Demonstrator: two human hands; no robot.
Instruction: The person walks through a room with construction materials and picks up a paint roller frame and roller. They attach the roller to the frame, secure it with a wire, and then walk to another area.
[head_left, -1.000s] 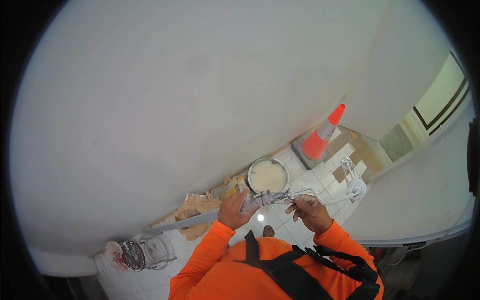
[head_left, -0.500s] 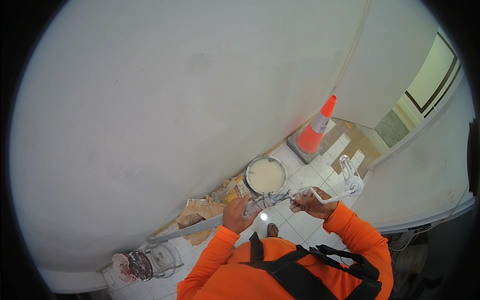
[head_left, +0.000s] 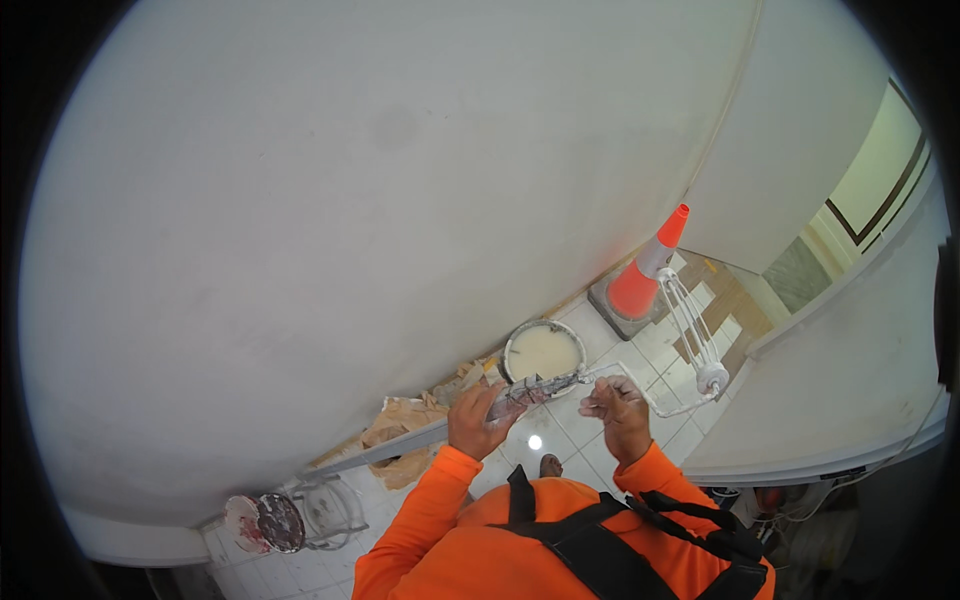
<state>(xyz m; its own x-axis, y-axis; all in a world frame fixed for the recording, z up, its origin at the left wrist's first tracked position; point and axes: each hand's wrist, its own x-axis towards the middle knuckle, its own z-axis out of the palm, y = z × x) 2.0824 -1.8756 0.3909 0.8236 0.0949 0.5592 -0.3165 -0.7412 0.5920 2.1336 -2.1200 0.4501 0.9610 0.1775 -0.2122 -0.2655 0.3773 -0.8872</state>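
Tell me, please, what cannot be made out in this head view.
- Head view: the left hand hides part of the pole it grips.
- Head view: whether the right hand pinches anything; too small to tell.
- Head view: the bottom of the bucket, hidden by pale liquid.

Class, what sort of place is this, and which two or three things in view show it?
Probably an interior under renovation: a white wire roller frame, a bucket of pale liquid on the tiled floor, and an orange traffic cone near the wall all suggest it.
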